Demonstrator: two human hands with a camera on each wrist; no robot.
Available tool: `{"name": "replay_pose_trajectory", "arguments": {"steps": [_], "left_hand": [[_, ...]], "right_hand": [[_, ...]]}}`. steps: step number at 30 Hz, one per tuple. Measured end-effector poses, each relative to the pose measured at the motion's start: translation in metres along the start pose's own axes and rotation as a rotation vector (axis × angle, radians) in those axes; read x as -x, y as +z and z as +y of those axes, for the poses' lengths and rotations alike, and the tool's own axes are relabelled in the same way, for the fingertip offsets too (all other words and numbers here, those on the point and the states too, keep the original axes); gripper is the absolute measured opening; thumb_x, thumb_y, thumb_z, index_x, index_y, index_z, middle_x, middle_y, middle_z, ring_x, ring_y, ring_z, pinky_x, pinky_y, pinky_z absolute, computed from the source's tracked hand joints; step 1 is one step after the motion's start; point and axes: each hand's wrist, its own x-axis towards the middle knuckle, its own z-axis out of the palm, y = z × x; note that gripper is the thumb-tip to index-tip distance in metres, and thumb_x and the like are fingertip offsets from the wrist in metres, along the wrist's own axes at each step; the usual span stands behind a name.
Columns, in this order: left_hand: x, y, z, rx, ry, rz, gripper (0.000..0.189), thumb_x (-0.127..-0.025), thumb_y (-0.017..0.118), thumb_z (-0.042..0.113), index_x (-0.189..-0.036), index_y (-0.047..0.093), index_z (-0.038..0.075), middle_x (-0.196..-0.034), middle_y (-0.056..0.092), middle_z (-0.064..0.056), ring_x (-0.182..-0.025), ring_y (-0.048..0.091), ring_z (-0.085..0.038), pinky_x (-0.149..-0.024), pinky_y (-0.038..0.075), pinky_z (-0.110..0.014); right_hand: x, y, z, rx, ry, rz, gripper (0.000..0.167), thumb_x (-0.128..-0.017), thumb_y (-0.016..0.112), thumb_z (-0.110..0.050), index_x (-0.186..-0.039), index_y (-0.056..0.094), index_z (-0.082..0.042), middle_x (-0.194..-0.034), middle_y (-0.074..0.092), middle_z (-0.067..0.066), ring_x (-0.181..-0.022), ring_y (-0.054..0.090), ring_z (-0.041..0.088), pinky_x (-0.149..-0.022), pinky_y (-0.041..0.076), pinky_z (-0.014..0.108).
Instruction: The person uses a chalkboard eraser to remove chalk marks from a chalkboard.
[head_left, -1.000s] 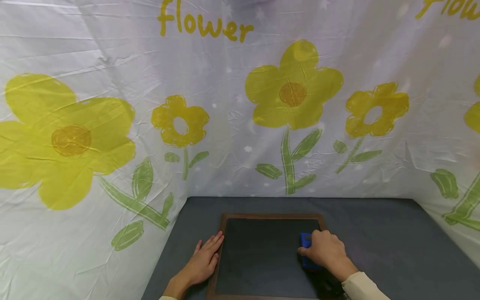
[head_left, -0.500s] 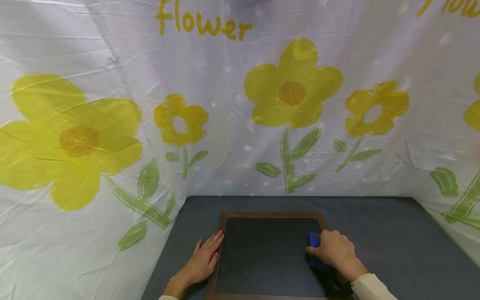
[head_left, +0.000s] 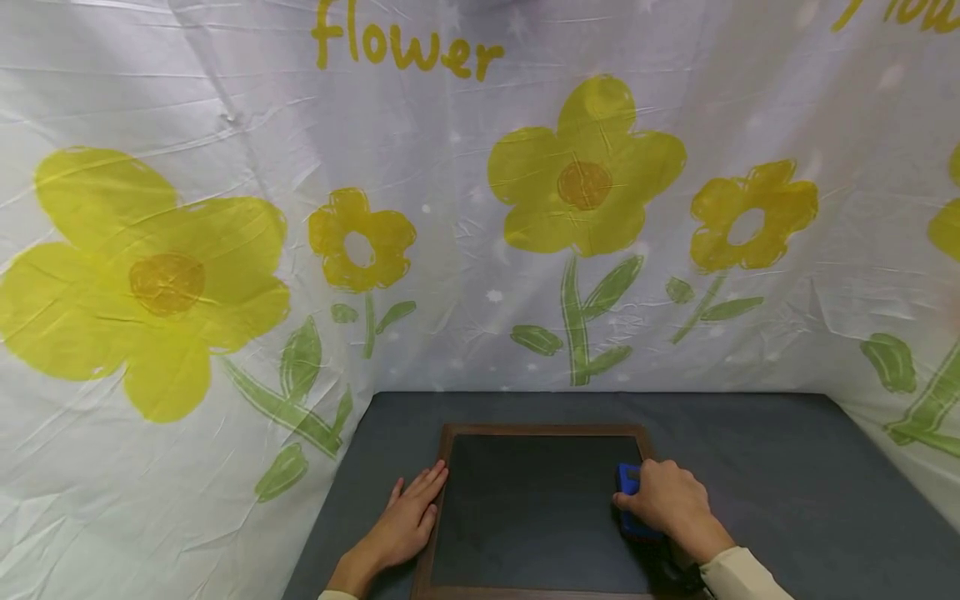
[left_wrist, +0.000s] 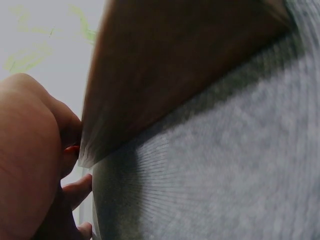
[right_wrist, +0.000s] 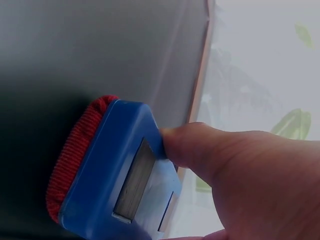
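Note:
A blackboard (head_left: 540, 512) in a brown wooden frame lies on the dark table. My right hand (head_left: 675, 504) grips a blue board eraser (head_left: 628, 479) near the board's right side. In the right wrist view the eraser (right_wrist: 107, 165) shows a red ribbed pad (right_wrist: 75, 165) against the dark surface, with my thumb (right_wrist: 192, 145) on its blue body. My left hand (head_left: 403, 517) lies with extended fingers along the frame's left edge. The left wrist view shows that hand (left_wrist: 30, 155) beside the underside or side of the brown frame (left_wrist: 165, 60).
The grey-black tabletop (head_left: 765, 475) extends to the right of the board and behind it. A white cloth backdrop (head_left: 465, 333) with printed yellow flowers rises at the table's back and sides.
My right hand and the eraser moved a little to the right across the board, then stayed nearly still. The left hand kept its place on the frame.

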Motion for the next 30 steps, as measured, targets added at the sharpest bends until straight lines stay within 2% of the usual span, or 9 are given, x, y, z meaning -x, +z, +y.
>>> {"name": "replay_pose_trajectory", "arguments": {"steps": [6, 14, 23, 30], "left_hand": [[0.001, 0.000, 0.001, -0.028, -0.008, 0.003, 0.059, -0.110, 0.053, 0.005, -0.168, 0.043, 0.003, -0.178, 0.037, -0.014, -0.160, 0.039, -0.048, -0.121, 0.015, -0.085], [0.002, -0.001, 0.002, -0.017, -0.003, 0.009, 0.058, -0.110, 0.054, 0.005, -0.168, 0.044, 0.003, -0.178, 0.036, -0.014, -0.160, 0.039, -0.049, -0.120, 0.014, -0.086], [0.002, 0.004, -0.006, -0.002, 0.080, 0.075, 0.056, -0.110, 0.055, 0.008, -0.165, 0.048, 0.003, -0.173, 0.043, -0.020, -0.153, 0.044, -0.056, -0.112, 0.019, -0.087], [0.000, 0.002, -0.001, -0.002, 0.042, 0.037, 0.058, -0.109, 0.054, 0.007, -0.166, 0.046, 0.002, -0.176, 0.039, -0.018, -0.157, 0.040, -0.054, -0.117, 0.016, -0.087]], "right_hand": [[0.000, 0.001, -0.004, 0.022, -0.033, 0.020, 0.055, -0.092, 0.085, -0.054, -0.096, 0.075, 0.000, -0.075, 0.065, 0.009, -0.060, 0.062, 0.022, -0.053, 0.050, 0.037], [-0.004, 0.009, -0.011, 0.017, -0.069, 0.062, 0.056, -0.091, 0.086, -0.052, -0.101, 0.076, 0.002, -0.077, 0.065, 0.010, -0.059, 0.062, 0.022, -0.052, 0.051, 0.038], [-0.005, 0.018, -0.036, 0.036, -0.114, 0.080, 0.065, -0.091, 0.086, -0.054, -0.113, 0.076, 0.006, -0.079, 0.067, 0.012, -0.058, 0.063, 0.021, -0.050, 0.054, 0.039], [-0.005, 0.027, -0.062, 0.053, -0.132, 0.100, 0.066, -0.090, 0.086, -0.056, -0.114, 0.076, 0.004, -0.087, 0.070, 0.016, -0.064, 0.065, 0.025, -0.055, 0.057, 0.043]]}}
